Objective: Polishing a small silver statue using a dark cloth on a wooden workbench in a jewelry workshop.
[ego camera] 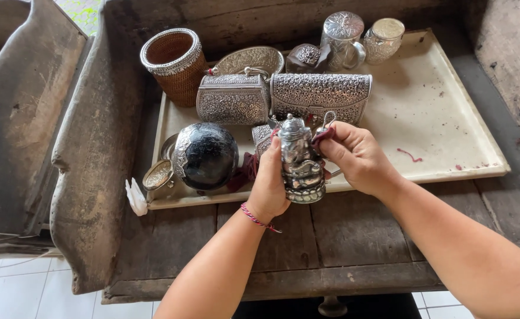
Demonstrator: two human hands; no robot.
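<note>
Statuette gripped by left hand; right hand pinches a red cloth against it. Cream tray beyond the hands, worn wooden table beneath, white floor tiles left.

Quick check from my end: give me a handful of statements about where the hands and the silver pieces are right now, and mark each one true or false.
1. The left hand grips the embossed silver figurine. True.
2. The right hand rests flat on the cream rectangular tray. False: it is raised at the figurine, pinching a dark red cloth.
3. The round black silver-trimmed container lies left of the figurine. True.
4. The woven brown basket with silver rim lies tipped over. False: it stands upright.
</note>
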